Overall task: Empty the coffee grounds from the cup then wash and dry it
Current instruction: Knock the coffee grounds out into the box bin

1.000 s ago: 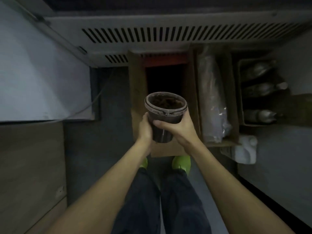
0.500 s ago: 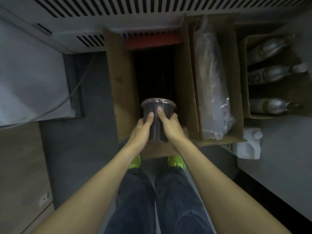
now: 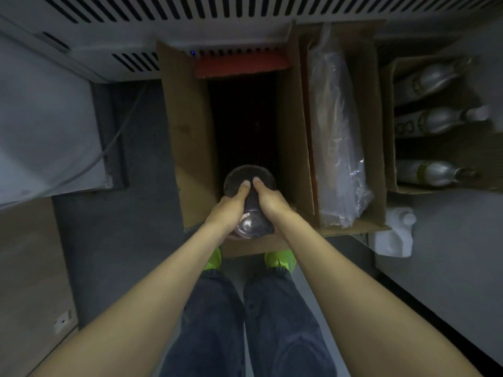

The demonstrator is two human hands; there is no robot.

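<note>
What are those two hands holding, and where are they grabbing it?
Both hands hold the cup by its side wall: left hand on the left, right hand on the right, tipped over the cardboard box.

You have tipped the cup [image 3: 249,197] forward: a second ago it stood upright with its open mouth toward you, and now its clear bottom faces you while the rim points down into the dark cardboard box [image 3: 187,148]. Your left hand [image 3: 231,206] and right hand [image 3: 269,202] have moved onto its upper side, thumbs almost touching.
</note>
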